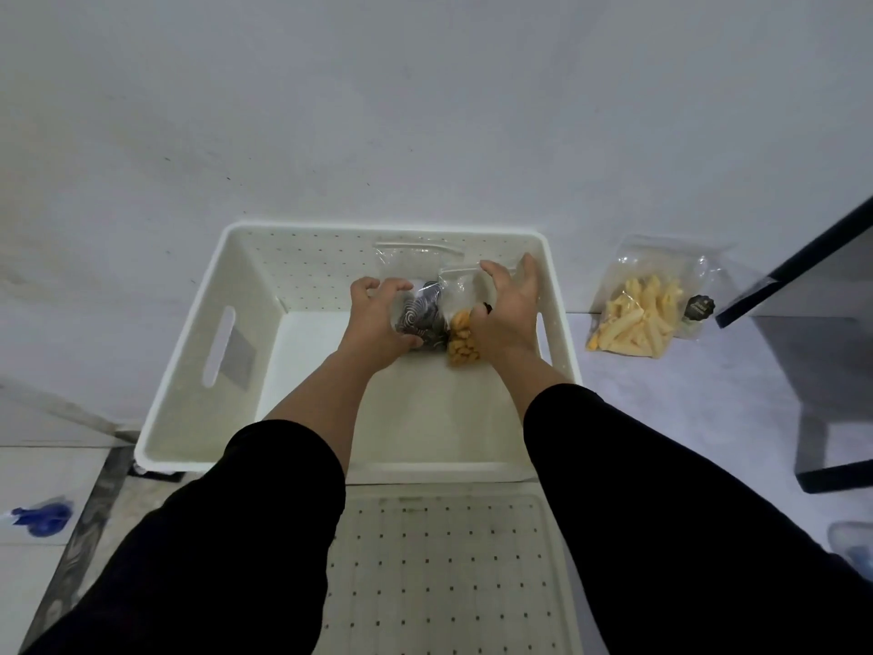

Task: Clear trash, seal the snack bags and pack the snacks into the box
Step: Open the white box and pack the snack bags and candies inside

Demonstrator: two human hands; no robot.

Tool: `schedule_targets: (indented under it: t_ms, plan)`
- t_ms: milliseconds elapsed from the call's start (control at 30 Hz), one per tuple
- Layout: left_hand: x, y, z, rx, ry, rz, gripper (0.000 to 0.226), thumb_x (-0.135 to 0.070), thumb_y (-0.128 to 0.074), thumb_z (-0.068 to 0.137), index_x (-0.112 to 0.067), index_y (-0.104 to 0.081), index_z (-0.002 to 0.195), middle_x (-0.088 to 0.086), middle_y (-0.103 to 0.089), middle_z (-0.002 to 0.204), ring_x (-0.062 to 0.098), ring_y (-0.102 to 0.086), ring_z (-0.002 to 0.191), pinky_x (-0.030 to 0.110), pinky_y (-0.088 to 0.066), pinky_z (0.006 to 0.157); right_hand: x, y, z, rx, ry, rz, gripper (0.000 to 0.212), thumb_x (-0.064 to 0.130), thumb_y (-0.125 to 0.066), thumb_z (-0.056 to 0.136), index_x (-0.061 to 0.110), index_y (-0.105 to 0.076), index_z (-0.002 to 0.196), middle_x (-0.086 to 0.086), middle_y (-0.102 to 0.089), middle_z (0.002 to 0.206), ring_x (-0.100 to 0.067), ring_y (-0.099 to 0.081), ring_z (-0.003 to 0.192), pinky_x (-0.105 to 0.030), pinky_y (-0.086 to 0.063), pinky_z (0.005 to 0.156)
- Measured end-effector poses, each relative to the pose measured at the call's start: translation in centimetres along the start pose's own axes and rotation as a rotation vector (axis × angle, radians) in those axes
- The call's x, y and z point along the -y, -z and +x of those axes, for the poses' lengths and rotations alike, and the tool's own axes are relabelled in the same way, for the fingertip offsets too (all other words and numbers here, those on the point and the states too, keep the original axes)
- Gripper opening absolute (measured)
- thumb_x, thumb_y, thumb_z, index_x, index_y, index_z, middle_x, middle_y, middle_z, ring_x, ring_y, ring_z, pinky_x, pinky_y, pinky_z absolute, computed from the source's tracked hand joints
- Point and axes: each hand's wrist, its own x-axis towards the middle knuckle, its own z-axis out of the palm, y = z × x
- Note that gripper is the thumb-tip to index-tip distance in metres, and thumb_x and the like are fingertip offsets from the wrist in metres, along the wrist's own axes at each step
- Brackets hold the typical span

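A white perforated box (203, 342) stands against the wall, with both my hands inside it. My left hand (378, 319) curls around a clear bag of dark swirl-patterned cookies (425, 314). My right hand (508, 309) is cupped over a clear bag of orange snacks (460, 340) right beside it; whether it grips the bag is unclear. Both bags stand at the box's far right, leaning toward the back wall. A third clear bag of pale yellow sticks (647, 309) lies outside the box on the right, against the wall.
A white perforated lid (444, 574) lies in front of the box, under my arms. A dark-edged grey stand (812, 295) is at the right. A blue object (42, 515) lies on the floor at the left.
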Motion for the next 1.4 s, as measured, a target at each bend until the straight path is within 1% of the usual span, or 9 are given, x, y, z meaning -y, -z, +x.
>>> schedule_targets:
  t_ms: [100,200,300,467,633,900,1033,1167,1400]
  plan:
    - [-1.1,1.7,-1.1,-0.022,0.006,0.010,0.088,-0.017,-0.087,0.064,-0.023,-0.039,0.138,0.010,-0.014,0.146,0.024,-0.036,0.128,0.021,-0.032,0.102,1.2,1.0,-0.6,-0.042,0.077,-0.072,0.062,0.000,-0.050,0.080,0.024,-0.044,0.137,-0.010,-0.003,0.158,-0.025,-0.008,0.148,-0.042,-0.022,0.118]
    - [-3.1,3.3,-2.5,-0.023,-0.019,0.040,0.106,-0.026,-0.088,0.062,-0.026,-0.025,0.147,0.009,-0.005,0.154,0.026,-0.021,0.141,0.033,-0.025,0.115,2.9,3.0,-2.1,-0.083,0.115,-0.099,0.063,0.006,-0.056,0.084,0.028,-0.039,0.140,-0.005,-0.004,0.159,-0.021,-0.006,0.148,-0.038,-0.020,0.119]
    - [-5.8,4.4,-4.6,-0.009,-0.089,0.043,0.115,-0.028,-0.088,0.063,-0.030,-0.013,0.150,0.007,0.001,0.157,0.023,-0.016,0.145,0.034,-0.022,0.114,4.3,5.7,-4.5,-0.132,0.137,-0.113,0.065,0.009,-0.057,0.085,0.031,-0.034,0.142,-0.003,-0.003,0.159,-0.019,-0.004,0.147,-0.038,-0.018,0.119]
    - [-11.0,4.3,-8.5,0.017,-0.230,0.017,0.117,-0.030,-0.086,0.065,-0.033,-0.007,0.151,0.004,0.002,0.159,0.017,-0.007,0.147,0.027,-0.015,0.112,4.9,11.2,-9.6,-0.213,0.111,-0.177,0.069,0.015,-0.058,0.087,0.031,-0.027,0.146,-0.003,-0.003,0.159,-0.020,-0.006,0.147,-0.041,-0.019,0.119]
    - [-15.0,1.7,-11.0,0.028,-0.340,-0.040,0.116,-0.032,-0.086,0.065,-0.035,-0.007,0.150,0.001,0.000,0.159,0.013,-0.012,0.145,0.020,-0.015,0.102,3.2,15.6,-12.7,-0.298,0.049,-0.170,0.073,0.018,-0.061,0.084,0.033,-0.026,0.146,-0.004,-0.006,0.158,-0.022,-0.009,0.147,-0.043,-0.023,0.117]
    - [-20.4,-6.2,-11.3,0.122,-0.403,-0.091,0.116,-0.032,-0.086,0.064,-0.035,-0.008,0.150,0.006,-0.003,0.158,0.014,-0.011,0.145,0.021,-0.016,0.106,-2.6,22.0,-13.1,-0.311,-0.045,-0.181,0.073,0.018,-0.062,0.083,0.034,-0.028,0.145,-0.005,-0.012,0.156,-0.021,-0.020,0.143,-0.042,-0.028,0.114]
    - [-21.7,-11.6,-10.1,0.149,-0.370,-0.114,0.112,-0.032,-0.086,0.064,-0.038,-0.012,0.149,0.008,-0.001,0.157,0.016,-0.011,0.145,0.019,-0.018,0.103,-6.9,23.6,-10.1,-0.254,-0.075,-0.188,0.069,0.016,-0.062,0.084,0.035,-0.031,0.143,-0.007,-0.013,0.155,-0.024,-0.021,0.142,-0.042,-0.029,0.113]
    - [-21.6,-16.6,-7.9,0.159,-0.272,-0.101,0.108,-0.032,-0.086,0.064,-0.038,-0.018,0.148,0.009,-0.002,0.156,0.024,-0.019,0.144,0.029,-0.024,0.110,-11.7,24.6,-6.3,-0.152,-0.103,-0.164,0.064,0.015,-0.060,0.086,0.039,-0.035,0.140,-0.007,-0.014,0.154,-0.027,-0.028,0.139,-0.042,-0.037,0.109]
    - [-21.3,-22.0,-3.7,0.156,-0.110,-0.091,0.100,-0.028,-0.086,0.064,-0.041,-0.027,0.144,0.005,0.004,0.156,0.028,-0.024,0.141,0.038,-0.031,0.113,-17.3,25.3,0.8,-0.060,-0.123,-0.148,0.056,0.015,-0.059,0.085,0.036,-0.046,0.135,-0.010,-0.025,0.148,-0.024,-0.039,0.133,-0.028,-0.036,0.103]
